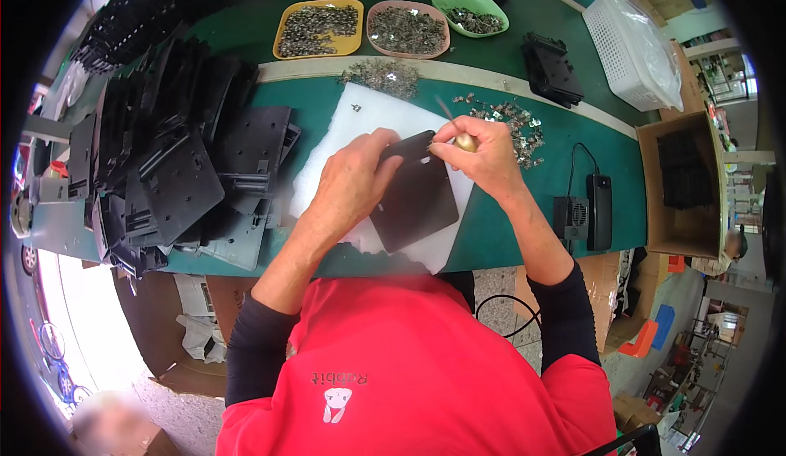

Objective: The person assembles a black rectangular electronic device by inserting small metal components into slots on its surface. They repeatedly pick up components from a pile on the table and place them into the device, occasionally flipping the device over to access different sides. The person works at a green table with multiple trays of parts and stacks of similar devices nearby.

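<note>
A flat black plastic panel (pixel 416 198) lies tilted on a white foam sheet (pixel 327 161). My left hand (pixel 354 173) is closed on its upper left edge, thumb lying on the face. At the panel's upper right corner, my right hand (pixel 479 149) is closed around a slim tool with a rounded yellowish handle (pixel 466 142); its thin shaft sticks out past the fingers, pointing away from me. The right fingertips touch the panel's edge, and whether they also pinch a small part is hidden. One small metal clip (pixel 356 108) rests on the foam.
Black panels (pixel 180 186) pile up on the left. Small metal parts fill a yellow tray (pixel 359 42), a pink tray (pixel 446 42) and a green bowl (pixel 501 22); more clips (pixel 524 133) lie loose. A black corded device (pixel 599 210), a white basket (pixel 622 63) and a cardboard box (pixel 655 186) stand right.
</note>
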A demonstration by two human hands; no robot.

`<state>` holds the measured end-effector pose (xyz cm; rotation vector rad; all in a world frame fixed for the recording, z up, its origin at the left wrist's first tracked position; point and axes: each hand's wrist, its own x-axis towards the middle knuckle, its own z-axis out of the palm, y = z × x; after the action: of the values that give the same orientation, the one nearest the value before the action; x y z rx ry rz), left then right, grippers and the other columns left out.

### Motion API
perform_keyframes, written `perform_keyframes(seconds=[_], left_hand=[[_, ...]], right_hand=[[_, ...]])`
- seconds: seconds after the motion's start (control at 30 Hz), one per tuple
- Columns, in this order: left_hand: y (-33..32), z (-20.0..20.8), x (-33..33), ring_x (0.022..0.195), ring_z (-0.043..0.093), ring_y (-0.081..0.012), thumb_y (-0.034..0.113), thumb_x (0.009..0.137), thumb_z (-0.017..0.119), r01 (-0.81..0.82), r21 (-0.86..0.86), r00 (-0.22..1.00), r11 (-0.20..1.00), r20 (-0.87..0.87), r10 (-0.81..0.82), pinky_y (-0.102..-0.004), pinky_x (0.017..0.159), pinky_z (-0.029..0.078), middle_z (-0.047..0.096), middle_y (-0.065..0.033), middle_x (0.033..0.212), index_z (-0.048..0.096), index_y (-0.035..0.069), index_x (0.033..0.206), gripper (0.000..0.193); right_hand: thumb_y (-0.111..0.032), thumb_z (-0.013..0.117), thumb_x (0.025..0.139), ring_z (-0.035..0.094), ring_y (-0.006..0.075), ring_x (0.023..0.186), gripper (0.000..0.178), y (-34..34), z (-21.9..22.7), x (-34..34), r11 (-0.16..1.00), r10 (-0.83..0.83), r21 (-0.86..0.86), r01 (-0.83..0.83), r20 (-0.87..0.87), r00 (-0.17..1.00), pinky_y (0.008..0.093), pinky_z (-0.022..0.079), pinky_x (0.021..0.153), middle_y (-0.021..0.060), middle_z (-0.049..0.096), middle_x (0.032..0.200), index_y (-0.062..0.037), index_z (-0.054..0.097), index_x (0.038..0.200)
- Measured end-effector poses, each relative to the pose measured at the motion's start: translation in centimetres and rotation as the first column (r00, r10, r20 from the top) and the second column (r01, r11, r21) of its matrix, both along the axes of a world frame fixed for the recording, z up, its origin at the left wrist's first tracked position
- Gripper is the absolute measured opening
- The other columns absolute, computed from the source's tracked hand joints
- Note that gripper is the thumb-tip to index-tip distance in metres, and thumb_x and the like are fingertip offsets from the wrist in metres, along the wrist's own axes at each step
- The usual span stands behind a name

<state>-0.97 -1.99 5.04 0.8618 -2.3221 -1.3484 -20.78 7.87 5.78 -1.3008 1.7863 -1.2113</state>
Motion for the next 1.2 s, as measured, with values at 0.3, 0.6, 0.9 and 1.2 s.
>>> perform_keyframes(seconds=[0.3, 0.6, 0.9, 1.2], left_hand=[[-5.3, 0.2, 0.1, 0.085, 0.058, -0.0121, 0.013, 0.075, 0.074, 0.290, 0.518, 0.955, 0.805, -0.211, -0.208, -0.0261, 0.078, 0.048, 0.063, -0.0062, 0.094, 0.064, 0.000, 0.106, 0.035], [-7.6, 1.4, -5.0, 0.071, 0.060, -0.0177, 0.023, 0.079, 0.071, 0.550, 0.198, 0.778, 0.812, 0.234, -0.584, -0.0336, 0.064, 0.050, 0.067, -0.0053, 0.080, 0.070, 0.006, 0.113, 0.038], [-7.3, -1.8, -5.1, 0.093, 0.068, -0.0326, 0.018, 0.073, 0.071, 0.191, 0.087, 0.969, 0.978, 0.145, -0.202, -0.0401, 0.084, 0.053, 0.070, -0.0213, 0.094, 0.070, -0.003, 0.094, 0.030], [-7.0, -2.0, -5.9, 0.082, 0.067, -0.0271, 0.017, 0.081, 0.067, 0.184, 0.050, 0.967, 0.982, 0.171, -0.189, -0.0376, 0.077, 0.053, 0.070, -0.0174, 0.091, 0.067, 0.000, 0.102, 0.027]], right_hand=[[0.003, 0.076, 0.074, 0.064, 0.0111, 0.077, 0.009, 0.2, 1.8, 0.8, 0.971, 0.109, -0.200, -0.132, -0.122, 0.987, 0.0244, 0.050, 0.069, 0.0071, 0.070, 0.086, 0.0017, 0.070, 0.081], [0.001, 0.076, 0.072, 0.065, 0.0117, 0.077, 0.011, 2.0, 0.6, 0.2, 0.988, 0.087, -0.116, -0.100, -0.118, 0.989, 0.0248, 0.051, 0.069, 0.0062, 0.071, 0.086, 0.0014, 0.070, 0.081], [-0.002, 0.075, 0.075, 0.068, 0.0213, 0.074, 0.008, 0.7, -2.1, -0.9, 0.962, 0.078, -0.199, -0.188, -0.458, 0.885, 0.0292, 0.054, 0.067, 0.0094, 0.071, 0.086, -0.0005, 0.071, 0.081], [0.002, 0.075, 0.074, 0.069, 0.0200, 0.073, 0.010, 0.2, -3.9, -1.9, 0.913, 0.107, -0.267, -0.309, -0.574, 0.812, 0.0290, 0.056, 0.063, 0.0083, 0.072, 0.091, -0.0009, 0.071, 0.083]])
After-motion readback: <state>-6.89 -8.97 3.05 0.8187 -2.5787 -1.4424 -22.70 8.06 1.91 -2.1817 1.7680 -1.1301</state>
